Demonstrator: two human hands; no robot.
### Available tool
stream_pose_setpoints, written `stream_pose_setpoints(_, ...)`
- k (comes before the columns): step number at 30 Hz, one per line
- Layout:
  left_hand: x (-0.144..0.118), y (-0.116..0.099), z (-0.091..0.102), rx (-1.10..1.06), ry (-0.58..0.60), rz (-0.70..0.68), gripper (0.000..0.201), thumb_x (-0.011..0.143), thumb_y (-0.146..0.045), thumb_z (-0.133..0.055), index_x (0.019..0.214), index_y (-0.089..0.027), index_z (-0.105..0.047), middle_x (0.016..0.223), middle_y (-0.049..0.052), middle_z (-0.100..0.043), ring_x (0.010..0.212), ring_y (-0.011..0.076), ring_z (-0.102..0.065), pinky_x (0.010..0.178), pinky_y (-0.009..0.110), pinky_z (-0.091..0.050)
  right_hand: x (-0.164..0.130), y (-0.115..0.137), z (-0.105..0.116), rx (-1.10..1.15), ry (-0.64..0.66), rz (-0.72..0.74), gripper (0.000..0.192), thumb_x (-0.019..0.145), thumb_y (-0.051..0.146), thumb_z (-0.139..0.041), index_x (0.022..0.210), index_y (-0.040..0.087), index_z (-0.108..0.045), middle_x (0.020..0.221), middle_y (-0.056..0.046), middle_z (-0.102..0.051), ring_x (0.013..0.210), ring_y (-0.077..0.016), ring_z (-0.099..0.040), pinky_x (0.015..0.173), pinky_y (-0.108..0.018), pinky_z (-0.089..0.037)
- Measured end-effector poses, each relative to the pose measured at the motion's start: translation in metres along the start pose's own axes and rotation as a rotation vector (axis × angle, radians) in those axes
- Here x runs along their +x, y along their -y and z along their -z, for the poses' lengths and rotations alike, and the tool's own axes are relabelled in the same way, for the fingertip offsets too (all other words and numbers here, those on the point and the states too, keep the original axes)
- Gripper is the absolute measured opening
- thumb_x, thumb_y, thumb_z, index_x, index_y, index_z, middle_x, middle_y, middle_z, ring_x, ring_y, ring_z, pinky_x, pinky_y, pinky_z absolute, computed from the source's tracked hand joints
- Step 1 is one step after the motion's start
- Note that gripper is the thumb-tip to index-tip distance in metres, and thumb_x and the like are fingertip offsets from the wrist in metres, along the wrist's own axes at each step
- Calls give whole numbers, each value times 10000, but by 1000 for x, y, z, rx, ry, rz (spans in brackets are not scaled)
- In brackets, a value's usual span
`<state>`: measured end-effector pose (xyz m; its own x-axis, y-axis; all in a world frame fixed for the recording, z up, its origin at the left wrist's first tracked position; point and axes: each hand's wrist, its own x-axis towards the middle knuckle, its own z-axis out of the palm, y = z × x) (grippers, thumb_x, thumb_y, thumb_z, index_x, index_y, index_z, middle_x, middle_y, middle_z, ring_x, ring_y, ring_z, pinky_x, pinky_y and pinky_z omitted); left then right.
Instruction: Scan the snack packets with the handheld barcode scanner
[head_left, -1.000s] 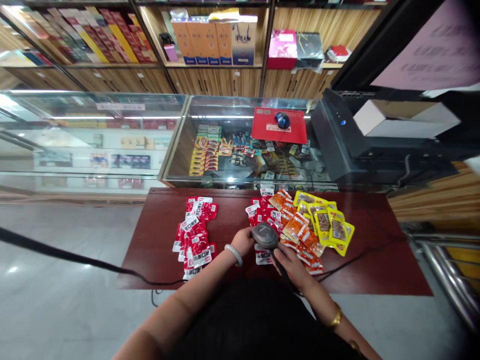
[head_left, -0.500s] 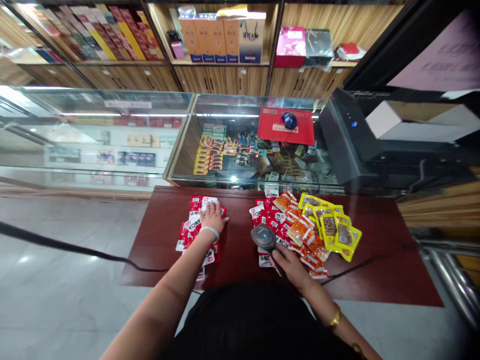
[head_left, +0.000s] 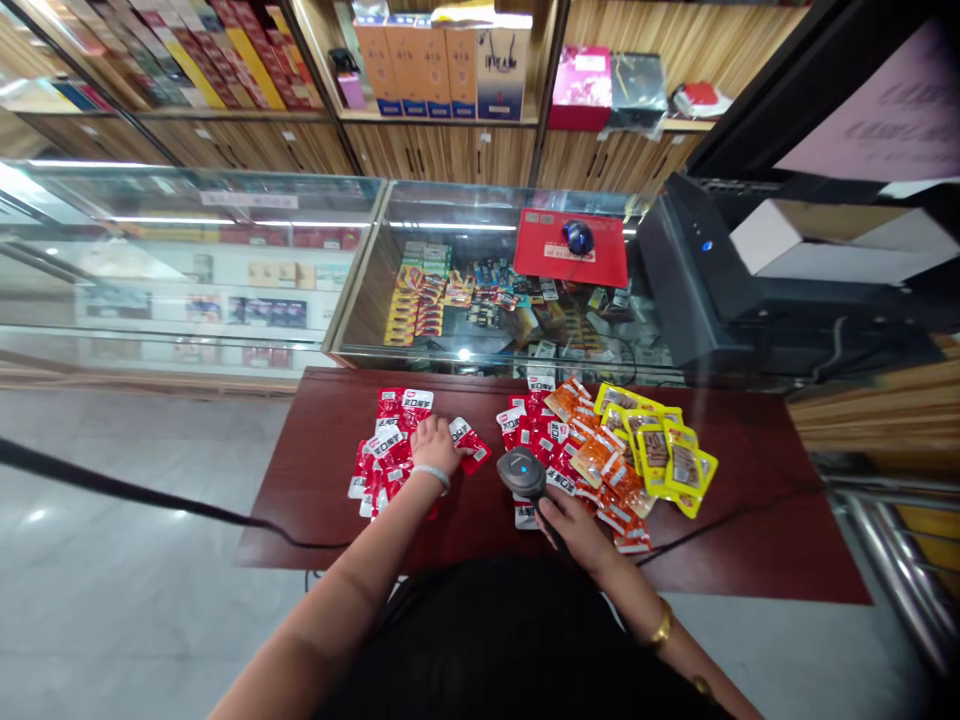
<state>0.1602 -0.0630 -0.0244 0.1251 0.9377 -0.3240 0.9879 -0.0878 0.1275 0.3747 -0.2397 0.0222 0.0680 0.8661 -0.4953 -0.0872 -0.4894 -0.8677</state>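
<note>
My left hand (head_left: 435, 445) rests palm down at the right edge of a pile of red snack packets (head_left: 386, 450) on the dark red table (head_left: 300, 500). Its fingertips touch one red packet (head_left: 472, 445) that lies apart from the pile. My right hand (head_left: 574, 525) grips the handle of a grey barcode scanner (head_left: 523, 472), whose head points down at the table between the two piles. To the right of the scanner lies a mixed heap of red (head_left: 536, 430), orange (head_left: 596, 460) and yellow packets (head_left: 667, 450).
A black cable (head_left: 150, 500) crosses the floor to the table's left front, and another cable (head_left: 720, 520) runs over the table at the right. Behind the table stands a glass counter (head_left: 487, 300) with a red mouse pad (head_left: 574, 250), a mouse and a black machine (head_left: 697, 290).
My left hand went from the scanner out to the left pile, then came back a little to the right. A single red packet now lies beside the pile. The scanner has barely moved.
</note>
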Motion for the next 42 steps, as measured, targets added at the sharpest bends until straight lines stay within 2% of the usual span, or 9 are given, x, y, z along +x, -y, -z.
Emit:
stream_pose_setpoints(7, 2, -3, -11, -288, 190, 40, 457, 801, -410, -692, 1134, -193, -467, 931, 88, -698, 848, 232, -674, 723, 291, -432, -4, 5, -3, -45, 26, 28, 457, 827, 617, -626, 1059, 234, -717, 747, -45, -690, 755, -252, -637, 626, -325, -497)
stream_pose_setpoints(14, -1, 11, -14, -446, 168, 95, 401, 779, -371, -720, 1051, -210, -472, 870, 35, -686, 763, 183, -657, 652, 249, -408, -6, 3, 0, -86, 79, 55, 517, 850, 648, -576, 1100, 214, -704, 792, -49, -710, 798, -262, -656, 693, -358, -532)
stream_pose_setpoints(19, -4, 20, -12, -396, 201, 89, 421, 767, -397, -733, 1063, -203, -505, 899, 44, -694, 791, 187, -659, 669, 249, -419, -6, -4, 3, -129, 70, 106, 559, 871, 633, -560, 1209, 203, -674, 1071, -95, -736, 1053, -317, -641, 890, -438, -521)
stream_pose_setpoints(23, -8, 9, -21, -394, 370, -36, 303, 760, -264, -720, 1035, -208, -606, 868, 28, -715, 794, 176, -666, 708, 242, -446, -8, -10, 6, -136, 72, 95, 542, 898, 611, -541, 1227, 199, -666, 1224, -114, -701, 1165, -328, -604, 1017, -475, -455)
stream_pose_setpoints(29, -24, -24, -43, -629, 415, -506, 361, 795, -226, -624, 1149, -210, -693, 1018, 52, -721, 933, 187, -653, 881, 280, -492, -7, -17, 6, -164, 78, 93, 568, 902, 618, -534, 1253, 186, -645, 1232, -128, -696, 1135, -328, -621, 1009, -488, -459)
stream_pose_setpoints(33, -32, -8, -35, -544, 252, -334, 442, 781, -225, -648, 1222, -182, -654, 1081, 88, -677, 929, 184, -633, 919, 301, -487, -6, -13, 4, -201, 96, 95, 573, 897, 633, -524, 1205, 170, -664, 1153, -139, -720, 1073, -329, -644, 983, -488, -474)
stream_pose_setpoints(37, -43, 43, -10, -316, 51, -44, 317, 805, -335, -657, 1079, -177, -646, 1077, 98, -653, 1044, 236, -596, 960, 342, -447, -3, -10, 3, -225, 107, 125, 560, 900, 617, -527, 1191, 159, -668, 1177, -149, -707, 1129, -331, -617, 1042, -492, -427)
stream_pose_setpoints(40, -60, 79, 0, -112, -74, 245, 576, 787, -538, -641, 1195, -142, -549, 1209, 175, -590, 1169, 325, -535, 992, 422, -402, 0, -11, 1, -236, 135, 116, 535, 911, 583, -532, 1215, 161, -657, 1216, -144, -694, 1140, -323, -616, 1031, -478, -444)
stream_pose_setpoints(42, -73, 92, -1, -42, -49, 366, 736, 761, -636, -608, 1269, -119, -482, 1296, 221, -535, 1222, 369, -496, 984, 453, -391, 0, -11, -1, -242, 157, 121, 518, 919, 567, -527, 1220, 166, -655, 1217, -138, -695, 1153, -320, -613, 1027, -468, -451)
